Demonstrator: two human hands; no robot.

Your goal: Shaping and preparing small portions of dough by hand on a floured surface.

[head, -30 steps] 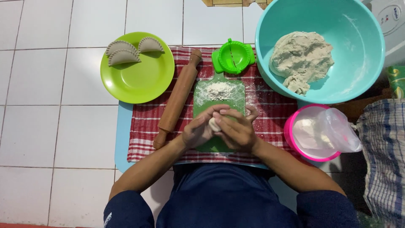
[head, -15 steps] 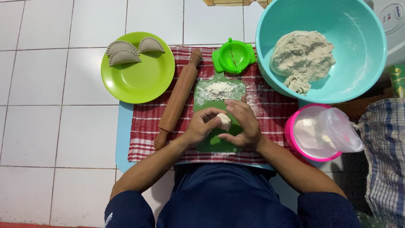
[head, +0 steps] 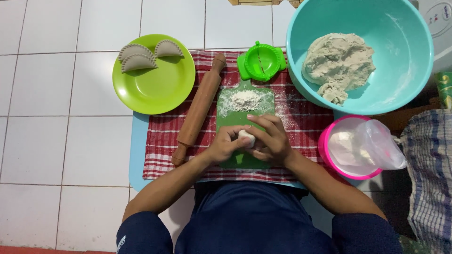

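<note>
A small white dough ball sits between both my hands over a green cutting board. My left hand cups it from the left and my right hand curls over it from the right and above. A mound of flour lies on the far end of the board. A wooden rolling pin lies diagonally just left of the board on a red checked cloth.
A lime plate at the back left holds three shaped dumplings. A green dumpling press lies beyond the board. A teal bowl with a dough mass stands back right. A pink bowl with a plastic bag sits right.
My hands have turned around the dough ball: the right hand slid over its top and the left fingers shifted beneath. The ball now shows between them. Nothing else moved.
</note>
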